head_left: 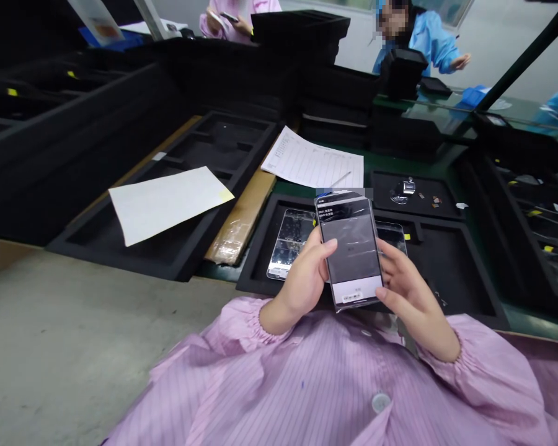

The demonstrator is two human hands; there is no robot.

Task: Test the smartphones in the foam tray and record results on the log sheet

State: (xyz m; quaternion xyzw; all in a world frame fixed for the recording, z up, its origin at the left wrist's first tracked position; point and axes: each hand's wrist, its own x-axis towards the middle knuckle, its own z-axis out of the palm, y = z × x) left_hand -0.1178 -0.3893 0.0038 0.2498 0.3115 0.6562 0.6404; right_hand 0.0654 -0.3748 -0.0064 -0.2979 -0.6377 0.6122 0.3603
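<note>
A smartphone [351, 254] with its screen lit is held upright in front of me, dark grey above and a white band below. My left hand [304, 272] grips its left edge, the thumb lying over the front. On the right edge, the fingers of my right hand [409, 288] are closed around the side, with the thumb at the lower corner. Behind it, a second phone [288, 241] lies in a black foam tray [255, 272]. Part of another phone [393, 235] shows behind my right hand; the rest is hidden.
A printed form [311, 158] with a pen [340, 179] lies beyond the phone. Blank paper [167, 204] rests on a left tray. Small parts [404, 189] sit in a shallow black tray. Black foam boxes [74, 142] stand left. Two co-workers are across the bench.
</note>
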